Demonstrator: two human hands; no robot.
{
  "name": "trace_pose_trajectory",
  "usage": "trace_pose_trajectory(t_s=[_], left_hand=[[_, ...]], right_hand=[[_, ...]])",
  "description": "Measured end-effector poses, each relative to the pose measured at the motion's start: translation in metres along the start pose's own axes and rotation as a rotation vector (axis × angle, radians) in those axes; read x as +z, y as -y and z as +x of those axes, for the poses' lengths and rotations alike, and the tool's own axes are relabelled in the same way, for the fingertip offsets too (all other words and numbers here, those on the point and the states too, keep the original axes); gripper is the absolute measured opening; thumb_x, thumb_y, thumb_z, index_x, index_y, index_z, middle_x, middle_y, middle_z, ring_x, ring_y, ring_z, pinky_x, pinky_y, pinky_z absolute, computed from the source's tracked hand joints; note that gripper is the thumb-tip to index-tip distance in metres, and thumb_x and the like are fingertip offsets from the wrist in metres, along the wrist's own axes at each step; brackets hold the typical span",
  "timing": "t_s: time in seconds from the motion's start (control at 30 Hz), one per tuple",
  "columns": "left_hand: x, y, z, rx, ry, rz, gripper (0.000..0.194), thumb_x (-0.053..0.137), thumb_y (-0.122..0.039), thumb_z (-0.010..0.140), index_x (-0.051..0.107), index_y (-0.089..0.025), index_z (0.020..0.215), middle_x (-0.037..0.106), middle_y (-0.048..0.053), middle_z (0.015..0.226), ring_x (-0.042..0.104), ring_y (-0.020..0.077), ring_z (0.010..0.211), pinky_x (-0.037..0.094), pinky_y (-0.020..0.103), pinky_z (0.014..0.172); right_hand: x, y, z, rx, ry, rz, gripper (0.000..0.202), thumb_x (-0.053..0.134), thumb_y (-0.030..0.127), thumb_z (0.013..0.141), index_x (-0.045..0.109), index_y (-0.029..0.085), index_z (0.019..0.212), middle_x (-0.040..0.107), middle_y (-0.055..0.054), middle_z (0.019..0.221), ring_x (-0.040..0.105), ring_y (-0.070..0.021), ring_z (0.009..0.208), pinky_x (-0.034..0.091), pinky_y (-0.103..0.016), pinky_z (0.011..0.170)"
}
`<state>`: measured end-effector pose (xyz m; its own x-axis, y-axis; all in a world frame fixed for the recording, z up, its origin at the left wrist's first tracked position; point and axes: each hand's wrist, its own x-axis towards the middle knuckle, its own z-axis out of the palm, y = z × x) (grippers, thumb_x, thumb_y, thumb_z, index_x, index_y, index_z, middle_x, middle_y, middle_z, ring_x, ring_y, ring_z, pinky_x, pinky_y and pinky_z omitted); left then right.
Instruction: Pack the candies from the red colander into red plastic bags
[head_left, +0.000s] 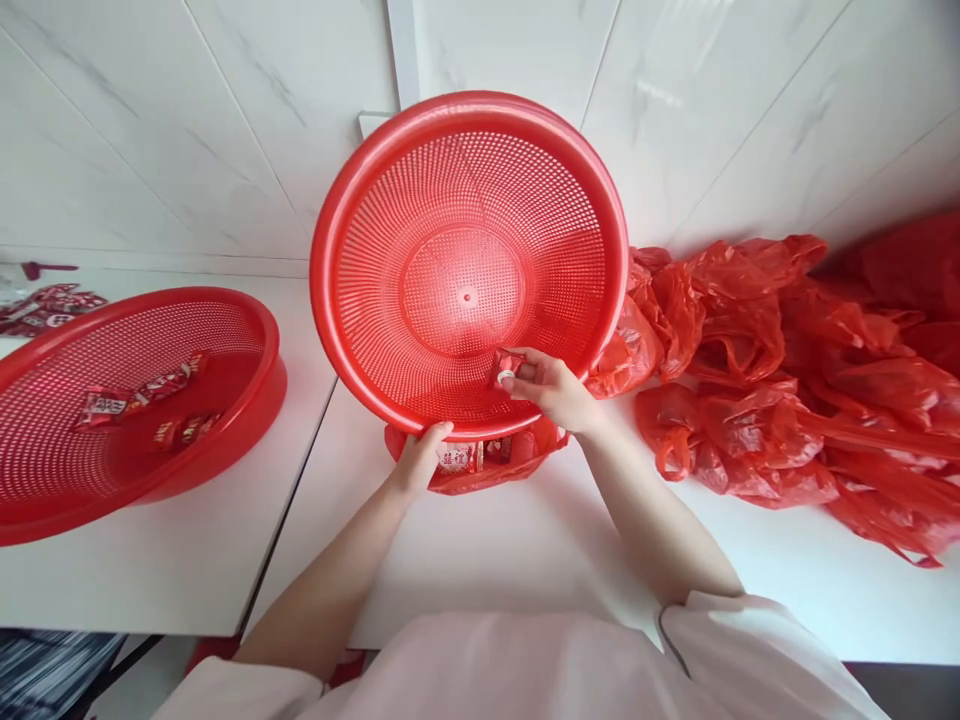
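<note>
A large red plastic basket [466, 245] with mesh walls is tilted so that its inside faces me. My left hand [421, 455] grips the near rim, with the thumb over the edge and the fingers hidden below. Between the thumb and fingers of my right hand [551, 388] is a small red packet [506, 368] with a pale round mark, just inside the basket's lower right wall. Below the rim lies an open red plastic bag [491, 482] with several wrapped packets in it, partly covered by the basket.
On the left, another red basket [255, 425] holds several small wrapped packets [105, 405]. More packets [52, 308] lie behind it on the white table [187, 570]. Filled red plastic bags [757, 400] are heaped on the right. A tiled wall [225, 130] stands behind.
</note>
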<state>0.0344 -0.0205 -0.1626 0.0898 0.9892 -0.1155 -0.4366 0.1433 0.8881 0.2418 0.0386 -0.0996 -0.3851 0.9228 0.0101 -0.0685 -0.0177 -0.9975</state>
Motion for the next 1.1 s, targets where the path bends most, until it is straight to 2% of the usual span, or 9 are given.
trace_pose_trajectory(t_s=[0.1, 0.27, 0.4, 0.63, 0.83, 1.1], left_hand=[[-0.002, -0.010, 0.005, -0.047, 0.024, -0.072, 0.030, 0.059, -0.027, 0.082, 0.066, -0.016, 0.109, 0.073, 0.011, 0.103, 0.065, 0.0335, 0.110, 0.053, 0.055, 0.094], [-0.009, -0.025, 0.012, 0.100, -0.053, -0.060, 0.032, 0.060, -0.021, 0.079, 0.064, -0.018, 0.110, 0.071, 0.008, 0.109, 0.062, 0.0317, 0.115, 0.051, 0.056, 0.096], [-0.017, -0.032, 0.016, 0.153, -0.108, -0.054, 0.027, 0.060, -0.020, 0.079, 0.064, -0.020, 0.106, 0.071, 0.005, 0.105, 0.063, 0.0294, 0.112, 0.052, 0.057, 0.094], [-0.017, -0.035, 0.017, 0.166, -0.130, -0.051, 0.034, 0.060, -0.019, 0.078, 0.061, -0.024, 0.112, 0.067, 0.005, 0.116, 0.062, 0.0291, 0.114, 0.054, 0.055, 0.092], [-0.013, -0.036, 0.015, 0.149, -0.102, -0.060, 0.035, 0.060, -0.020, 0.078, 0.062, -0.022, 0.113, 0.069, 0.005, 0.112, 0.063, 0.0291, 0.112, 0.054, 0.055, 0.093], [-0.015, -0.034, 0.015, 0.139, -0.080, -0.030, 0.028, 0.059, -0.022, 0.079, 0.065, -0.019, 0.106, 0.071, 0.007, 0.105, 0.063, 0.0310, 0.113, 0.052, 0.057, 0.095]], right_hand=[[0.001, 0.005, -0.001, 0.052, 0.032, 0.162, 0.050, 0.076, 0.028, 0.074, 0.055, 0.017, 0.118, 0.071, -0.006, 0.099, 0.068, -0.0170, 0.091, 0.051, -0.037, 0.093], [0.001, 0.005, -0.003, 0.048, 0.043, 0.163, 0.051, 0.075, 0.028, 0.076, 0.053, 0.017, 0.120, 0.071, -0.006, 0.096, 0.068, -0.0169, 0.087, 0.052, -0.038, 0.089], [-0.001, 0.003, -0.004, 0.029, 0.083, 0.126, 0.052, 0.072, 0.026, 0.079, 0.051, 0.020, 0.126, 0.069, -0.002, 0.090, 0.065, -0.0136, 0.080, 0.052, -0.032, 0.080], [0.000, 0.002, -0.005, 0.016, 0.108, 0.111, 0.051, 0.070, 0.025, 0.080, 0.048, 0.022, 0.127, 0.065, 0.000, 0.087, 0.062, -0.0114, 0.076, 0.050, -0.030, 0.077], [0.001, 0.002, -0.006, 0.013, 0.126, 0.105, 0.047, 0.069, 0.024, 0.081, 0.048, 0.022, 0.123, 0.061, 0.004, 0.075, 0.058, -0.0095, 0.068, 0.048, -0.027, 0.070], [0.004, 0.006, -0.008, 0.060, 0.134, 0.111, 0.048, 0.070, 0.023, 0.080, 0.048, 0.021, 0.123, 0.063, 0.004, 0.073, 0.062, -0.0115, 0.070, 0.051, -0.029, 0.073]])
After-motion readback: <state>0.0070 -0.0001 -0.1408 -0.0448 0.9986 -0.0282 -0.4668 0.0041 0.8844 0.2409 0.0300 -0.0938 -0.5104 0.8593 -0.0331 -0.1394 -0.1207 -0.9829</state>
